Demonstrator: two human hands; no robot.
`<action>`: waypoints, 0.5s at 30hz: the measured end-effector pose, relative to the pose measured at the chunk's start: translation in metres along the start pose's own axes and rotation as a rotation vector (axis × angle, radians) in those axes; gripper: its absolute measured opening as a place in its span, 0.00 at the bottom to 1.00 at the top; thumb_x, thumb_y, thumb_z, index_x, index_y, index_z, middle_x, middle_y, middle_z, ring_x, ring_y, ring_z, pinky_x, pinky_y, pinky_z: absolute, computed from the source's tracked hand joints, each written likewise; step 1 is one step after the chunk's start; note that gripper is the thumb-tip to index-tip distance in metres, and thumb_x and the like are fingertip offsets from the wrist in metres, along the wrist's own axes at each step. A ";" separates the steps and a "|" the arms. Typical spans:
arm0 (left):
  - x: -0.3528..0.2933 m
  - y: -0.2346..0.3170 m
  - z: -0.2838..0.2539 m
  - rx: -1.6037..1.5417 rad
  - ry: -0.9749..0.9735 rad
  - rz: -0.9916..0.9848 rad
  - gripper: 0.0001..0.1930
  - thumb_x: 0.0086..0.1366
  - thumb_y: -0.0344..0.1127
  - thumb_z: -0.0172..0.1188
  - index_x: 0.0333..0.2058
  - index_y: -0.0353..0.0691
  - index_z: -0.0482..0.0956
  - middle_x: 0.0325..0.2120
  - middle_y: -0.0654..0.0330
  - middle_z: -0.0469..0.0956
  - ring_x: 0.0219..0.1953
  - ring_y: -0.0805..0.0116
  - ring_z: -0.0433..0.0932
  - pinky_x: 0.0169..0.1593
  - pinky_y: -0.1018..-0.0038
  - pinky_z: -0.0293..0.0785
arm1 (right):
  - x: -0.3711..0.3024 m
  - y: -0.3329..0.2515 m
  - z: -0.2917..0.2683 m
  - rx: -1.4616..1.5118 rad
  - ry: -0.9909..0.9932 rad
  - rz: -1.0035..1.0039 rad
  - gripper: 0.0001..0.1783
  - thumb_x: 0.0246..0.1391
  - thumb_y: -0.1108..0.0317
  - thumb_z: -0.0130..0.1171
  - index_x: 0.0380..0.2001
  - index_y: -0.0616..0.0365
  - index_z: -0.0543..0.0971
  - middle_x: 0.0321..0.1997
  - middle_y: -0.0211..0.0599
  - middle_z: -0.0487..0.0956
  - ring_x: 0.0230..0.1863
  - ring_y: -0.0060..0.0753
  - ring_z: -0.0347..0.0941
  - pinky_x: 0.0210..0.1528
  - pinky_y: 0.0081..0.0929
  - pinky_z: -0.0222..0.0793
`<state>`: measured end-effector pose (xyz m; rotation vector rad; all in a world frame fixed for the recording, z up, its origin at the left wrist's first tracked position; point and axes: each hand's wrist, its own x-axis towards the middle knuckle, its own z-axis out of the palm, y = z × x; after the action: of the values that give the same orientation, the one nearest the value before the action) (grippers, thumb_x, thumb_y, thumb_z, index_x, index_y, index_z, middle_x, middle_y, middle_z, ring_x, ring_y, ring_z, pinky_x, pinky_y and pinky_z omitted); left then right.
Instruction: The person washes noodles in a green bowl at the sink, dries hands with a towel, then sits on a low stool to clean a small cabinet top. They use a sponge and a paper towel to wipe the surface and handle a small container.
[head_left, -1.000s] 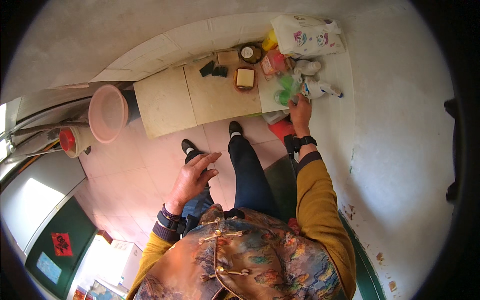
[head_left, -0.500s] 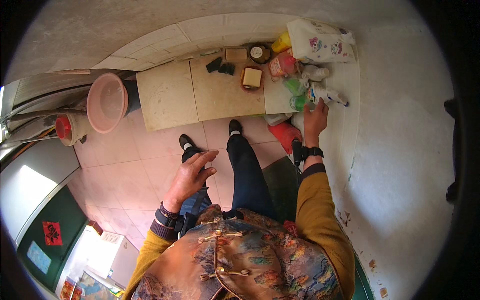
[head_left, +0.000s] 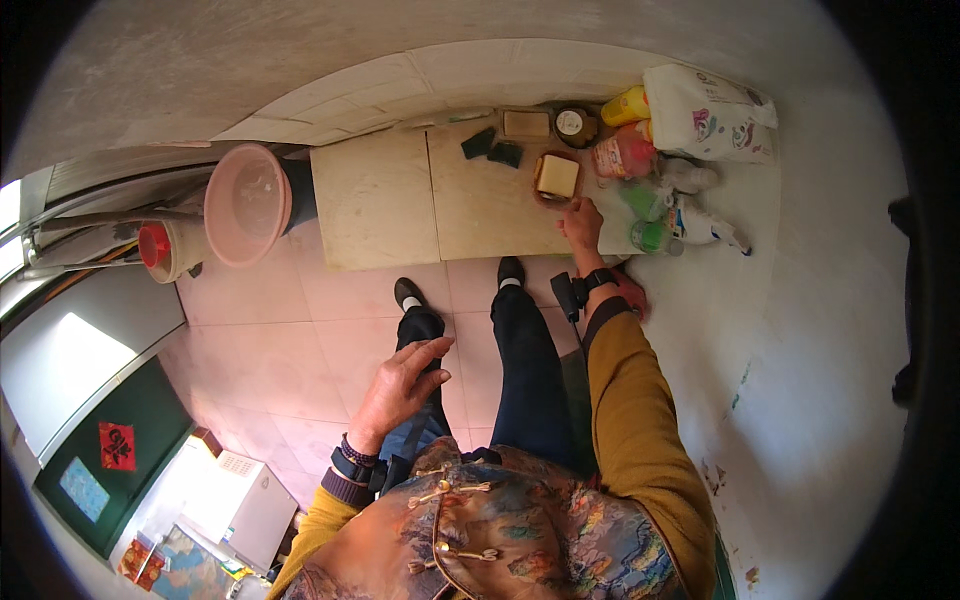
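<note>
My right hand (head_left: 582,225) is over the front of the tiled ledge (head_left: 375,200), its fingers curled together at the near right edge of a brown soap dish (head_left: 546,201). A pale yellow bar of soap (head_left: 557,177) lies in that dish. Whether the fingertips grip the dish or something small is hidden. My left hand (head_left: 397,385) hangs in the air before my left leg, fingers stretched out and holding nothing. Two dark scouring pads (head_left: 505,154) and a tan block (head_left: 526,123) lie behind the dish. A round jar (head_left: 574,124) stands beside the block.
Right of the dish are a pink-red bottle (head_left: 624,155), a yellow bottle (head_left: 626,106), a green bottle (head_left: 650,237), a white spray bottle (head_left: 705,222) and a printed white bag (head_left: 708,112). A pink basin (head_left: 245,205) is at left. A white wall (head_left: 840,300) bounds the right.
My right hand has moved left from the green bottle to the soap dish, and its fingers have curled in. My left hand stays stretched out. The view has shifted, so the ledge appears further right.
</note>
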<state>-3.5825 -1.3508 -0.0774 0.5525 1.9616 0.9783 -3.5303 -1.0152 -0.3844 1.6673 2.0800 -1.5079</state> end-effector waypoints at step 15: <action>0.006 -0.009 0.000 0.026 -0.021 0.023 0.23 0.62 0.29 0.66 0.56 0.41 0.75 0.44 0.50 0.80 0.46 0.49 0.80 0.47 0.64 0.78 | 0.022 0.034 0.008 -0.241 0.412 -0.237 0.12 0.60 0.65 0.54 0.30 0.64 0.78 0.22 0.41 0.81 0.25 0.40 0.79 0.34 0.40 0.75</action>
<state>-3.5857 -1.3522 -0.0872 0.5986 1.9554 0.9582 -3.5168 -1.0083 -0.4222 1.8076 2.6234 -0.9612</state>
